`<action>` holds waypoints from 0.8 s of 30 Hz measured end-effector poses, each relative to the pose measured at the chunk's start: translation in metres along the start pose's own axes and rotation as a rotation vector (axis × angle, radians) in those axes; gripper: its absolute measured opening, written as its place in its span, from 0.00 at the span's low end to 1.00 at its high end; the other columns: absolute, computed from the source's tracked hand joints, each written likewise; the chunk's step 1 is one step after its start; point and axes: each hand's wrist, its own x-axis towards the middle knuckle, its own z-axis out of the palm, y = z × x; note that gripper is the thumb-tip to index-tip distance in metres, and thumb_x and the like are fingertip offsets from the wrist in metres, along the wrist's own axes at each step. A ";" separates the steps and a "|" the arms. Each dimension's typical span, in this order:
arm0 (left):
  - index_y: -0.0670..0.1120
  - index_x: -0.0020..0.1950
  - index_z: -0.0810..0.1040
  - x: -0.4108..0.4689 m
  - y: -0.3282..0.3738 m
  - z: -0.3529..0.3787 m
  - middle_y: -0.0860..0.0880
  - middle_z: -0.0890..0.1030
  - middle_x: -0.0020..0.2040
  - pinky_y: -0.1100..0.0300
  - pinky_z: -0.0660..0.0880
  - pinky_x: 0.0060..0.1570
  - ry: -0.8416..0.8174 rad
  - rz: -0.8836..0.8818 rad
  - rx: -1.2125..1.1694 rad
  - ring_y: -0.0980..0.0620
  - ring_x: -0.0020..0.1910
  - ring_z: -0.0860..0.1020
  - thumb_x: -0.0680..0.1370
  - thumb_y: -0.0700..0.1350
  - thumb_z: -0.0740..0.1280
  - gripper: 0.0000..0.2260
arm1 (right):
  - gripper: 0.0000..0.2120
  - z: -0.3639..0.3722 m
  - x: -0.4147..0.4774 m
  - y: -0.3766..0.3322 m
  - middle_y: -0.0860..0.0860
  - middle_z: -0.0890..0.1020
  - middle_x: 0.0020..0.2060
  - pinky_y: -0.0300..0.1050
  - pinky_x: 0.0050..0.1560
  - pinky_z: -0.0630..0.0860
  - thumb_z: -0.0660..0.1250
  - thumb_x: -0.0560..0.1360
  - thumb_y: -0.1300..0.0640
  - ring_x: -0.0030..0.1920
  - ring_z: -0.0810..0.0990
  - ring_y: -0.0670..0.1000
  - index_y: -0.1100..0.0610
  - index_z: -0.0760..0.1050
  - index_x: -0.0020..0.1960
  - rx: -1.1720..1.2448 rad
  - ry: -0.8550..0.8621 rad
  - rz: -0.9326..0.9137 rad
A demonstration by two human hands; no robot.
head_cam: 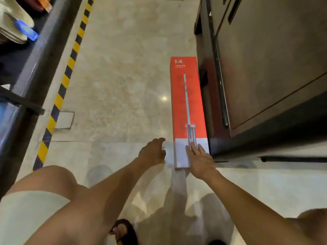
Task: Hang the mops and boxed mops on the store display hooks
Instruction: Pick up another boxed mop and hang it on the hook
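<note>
A long boxed mop (187, 103), red with a white near end and a mop printed on it, lies flat on the pale floor beside a dark cabinet. My right hand (200, 159) lies over the white near end with fingers straight. My left hand (154, 151) hovers just left of that end, fingers loosely curled and holding nothing; I cannot tell whether it touches the box. No display hooks are in view.
A dark metal cabinet (265, 68) stands close along the box's right side. A yellow-and-black striped line (70, 62) runs along the floor at left, beside a dark shelf edge (35, 55) with pale goods. My bare knee (58, 188) and sandalled foot (123, 230) are below.
</note>
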 end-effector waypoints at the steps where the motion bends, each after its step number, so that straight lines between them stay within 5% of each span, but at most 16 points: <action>1: 0.47 0.81 0.64 0.001 -0.002 0.001 0.44 0.72 0.77 0.47 0.73 0.70 -0.015 -0.020 -0.028 0.43 0.72 0.74 0.82 0.48 0.65 0.27 | 0.40 0.001 -0.004 -0.001 0.50 0.39 0.83 0.63 0.80 0.53 0.63 0.82 0.53 0.83 0.40 0.59 0.49 0.40 0.84 -0.010 -0.017 -0.003; 6: 0.42 0.81 0.63 0.005 0.004 0.012 0.42 0.71 0.78 0.52 0.69 0.73 -0.110 -0.123 -0.221 0.42 0.74 0.73 0.85 0.48 0.64 0.26 | 0.38 0.016 -0.029 -0.014 0.50 0.41 0.83 0.62 0.76 0.61 0.61 0.81 0.55 0.83 0.46 0.59 0.48 0.43 0.84 -0.118 -0.151 -0.033; 9: 0.40 0.80 0.64 0.009 0.005 0.029 0.41 0.72 0.77 0.54 0.66 0.73 -0.155 -0.172 -0.284 0.42 0.75 0.72 0.86 0.52 0.62 0.26 | 0.29 0.011 -0.038 -0.019 0.51 0.58 0.82 0.58 0.68 0.71 0.61 0.80 0.55 0.76 0.67 0.58 0.47 0.61 0.80 -0.078 -0.157 -0.113; 11: 0.39 0.77 0.69 0.009 -0.001 0.044 0.41 0.76 0.74 0.53 0.69 0.69 -0.191 -0.225 -0.329 0.41 0.72 0.75 0.85 0.53 0.63 0.24 | 0.23 0.006 -0.036 -0.020 0.51 0.71 0.74 0.55 0.63 0.75 0.61 0.79 0.55 0.68 0.74 0.59 0.49 0.68 0.74 0.175 0.036 -0.038; 13: 0.39 0.70 0.74 0.008 -0.008 0.060 0.40 0.80 0.68 0.52 0.74 0.61 -0.234 -0.277 -0.407 0.38 0.68 0.79 0.84 0.51 0.65 0.20 | 0.23 -0.002 -0.028 -0.018 0.52 0.73 0.70 0.56 0.65 0.75 0.64 0.79 0.54 0.68 0.73 0.59 0.51 0.67 0.73 0.368 0.252 0.106; 16: 0.40 0.62 0.79 0.007 -0.010 0.073 0.38 0.84 0.59 0.51 0.79 0.50 -0.260 -0.341 -0.543 0.37 0.55 0.85 0.82 0.50 0.68 0.15 | 0.22 -0.015 -0.016 -0.018 0.52 0.74 0.67 0.58 0.67 0.74 0.66 0.81 0.52 0.67 0.73 0.58 0.50 0.66 0.73 0.658 0.303 0.274; 19: 0.41 0.62 0.82 0.010 -0.010 0.079 0.42 0.87 0.55 0.48 0.83 0.55 -0.246 -0.322 -0.568 0.41 0.49 0.86 0.82 0.49 0.69 0.14 | 0.15 -0.016 -0.007 -0.015 0.48 0.77 0.55 0.49 0.57 0.74 0.65 0.81 0.54 0.57 0.78 0.53 0.48 0.68 0.67 0.978 0.266 0.350; 24: 0.42 0.67 0.79 -0.003 -0.005 0.067 0.38 0.85 0.58 0.38 0.83 0.57 -0.319 -0.412 -0.803 0.34 0.54 0.85 0.84 0.39 0.63 0.13 | 0.32 -0.005 0.001 -0.008 0.53 0.76 0.66 0.60 0.66 0.75 0.66 0.78 0.53 0.65 0.78 0.60 0.48 0.58 0.79 1.062 0.258 0.442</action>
